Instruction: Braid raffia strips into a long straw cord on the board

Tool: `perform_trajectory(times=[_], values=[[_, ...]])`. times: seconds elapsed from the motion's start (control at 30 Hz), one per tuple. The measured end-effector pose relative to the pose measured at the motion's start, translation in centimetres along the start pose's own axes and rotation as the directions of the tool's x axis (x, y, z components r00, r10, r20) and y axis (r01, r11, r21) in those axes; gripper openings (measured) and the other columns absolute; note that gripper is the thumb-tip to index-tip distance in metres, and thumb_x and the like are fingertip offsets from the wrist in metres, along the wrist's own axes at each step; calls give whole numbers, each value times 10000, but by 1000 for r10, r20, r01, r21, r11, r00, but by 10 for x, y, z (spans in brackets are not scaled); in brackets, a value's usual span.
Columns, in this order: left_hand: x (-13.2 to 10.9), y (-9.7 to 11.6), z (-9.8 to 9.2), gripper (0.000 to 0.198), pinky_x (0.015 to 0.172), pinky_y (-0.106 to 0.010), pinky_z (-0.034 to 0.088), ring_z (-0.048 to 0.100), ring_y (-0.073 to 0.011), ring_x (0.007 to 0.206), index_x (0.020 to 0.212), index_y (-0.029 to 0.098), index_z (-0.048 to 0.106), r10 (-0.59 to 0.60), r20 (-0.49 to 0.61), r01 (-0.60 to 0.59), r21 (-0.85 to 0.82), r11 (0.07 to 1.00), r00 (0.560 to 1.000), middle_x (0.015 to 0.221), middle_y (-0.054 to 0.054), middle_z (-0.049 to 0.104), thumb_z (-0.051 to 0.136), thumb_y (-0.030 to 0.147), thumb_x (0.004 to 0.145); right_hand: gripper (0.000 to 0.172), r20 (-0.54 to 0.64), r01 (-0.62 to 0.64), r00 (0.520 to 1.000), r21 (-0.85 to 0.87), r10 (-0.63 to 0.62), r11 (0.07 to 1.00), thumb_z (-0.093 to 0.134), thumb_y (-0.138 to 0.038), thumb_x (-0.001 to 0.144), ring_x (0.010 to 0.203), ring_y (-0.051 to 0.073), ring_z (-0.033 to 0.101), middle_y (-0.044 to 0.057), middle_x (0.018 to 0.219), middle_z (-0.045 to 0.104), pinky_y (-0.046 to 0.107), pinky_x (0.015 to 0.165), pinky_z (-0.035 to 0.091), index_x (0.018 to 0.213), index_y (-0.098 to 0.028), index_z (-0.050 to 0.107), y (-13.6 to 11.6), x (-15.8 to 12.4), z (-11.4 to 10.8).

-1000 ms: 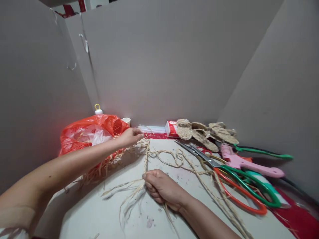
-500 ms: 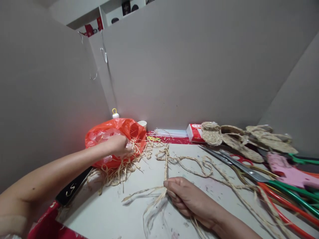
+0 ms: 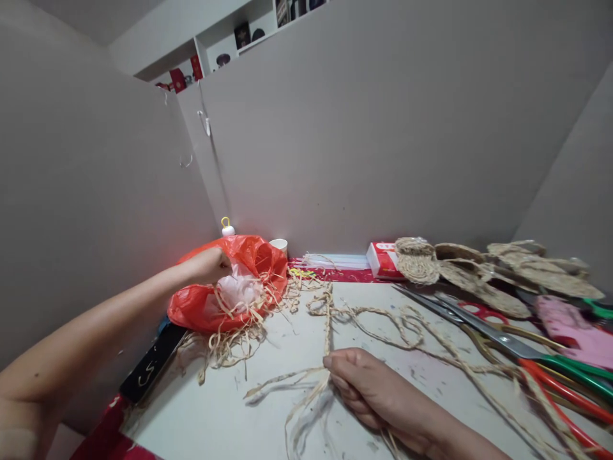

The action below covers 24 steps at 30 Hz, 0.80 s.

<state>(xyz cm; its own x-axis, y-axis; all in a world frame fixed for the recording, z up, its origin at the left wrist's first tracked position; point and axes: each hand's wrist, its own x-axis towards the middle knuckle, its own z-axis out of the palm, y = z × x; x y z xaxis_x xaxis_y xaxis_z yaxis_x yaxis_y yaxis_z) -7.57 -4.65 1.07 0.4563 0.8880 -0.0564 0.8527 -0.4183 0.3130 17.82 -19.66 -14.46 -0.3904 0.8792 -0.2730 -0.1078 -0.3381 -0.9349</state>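
Observation:
My right hand (image 3: 361,383) is closed in a pinch round the lower end of a braided straw cord (image 3: 328,326). Loose strands (image 3: 306,396) fan out below and to the left of its fingertips. My left hand (image 3: 215,263) is curled above the opening of a red plastic bag (image 3: 191,306). Its fingertips are turned away, so what they grip is hidden. Whitish clear plastic (image 3: 238,291) shows inside the bag just below that hand. Pale straw strips (image 3: 234,342) spill from the bag onto the white board.
On the right lie large scissors (image 3: 498,338) with green and red handles, a long braided cord (image 3: 460,361) and woven straw slippers (image 3: 474,281). A red and white box (image 3: 383,260) and a white cup (image 3: 278,246) stand by the grey partition. A black object (image 3: 153,364) lies left.
My left hand has moved up and back from the straw at the bag's mouth, and more of the clear plastic shows. My right hand keeps its pinch on the cord. The view has tilted slightly.

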Motion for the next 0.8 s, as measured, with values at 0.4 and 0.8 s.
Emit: perform_trajectory(times=[0.4,0.8], values=[[-3,-5,-16,465,728,-255,446,618,-164,876,1284,164,486,23,-360,71,246,967,933,1111,-108,642,448,176,821,393,22,-12,1000,8,12,1000,515,-430,780,319,24,103,-109,380,245,177,307,81,511,-206,336,-1,1,0],[-44,13,37,165,541,-233,300,458,-105,538,675,180,638,112,-101,-80,285,955,989,609,-11,588,569,306,755,382,36,-27,999,5,26,1000,498,-427,795,320,26,111,-109,386,258,180,311,87,525,-205,346,0,0,-1]])
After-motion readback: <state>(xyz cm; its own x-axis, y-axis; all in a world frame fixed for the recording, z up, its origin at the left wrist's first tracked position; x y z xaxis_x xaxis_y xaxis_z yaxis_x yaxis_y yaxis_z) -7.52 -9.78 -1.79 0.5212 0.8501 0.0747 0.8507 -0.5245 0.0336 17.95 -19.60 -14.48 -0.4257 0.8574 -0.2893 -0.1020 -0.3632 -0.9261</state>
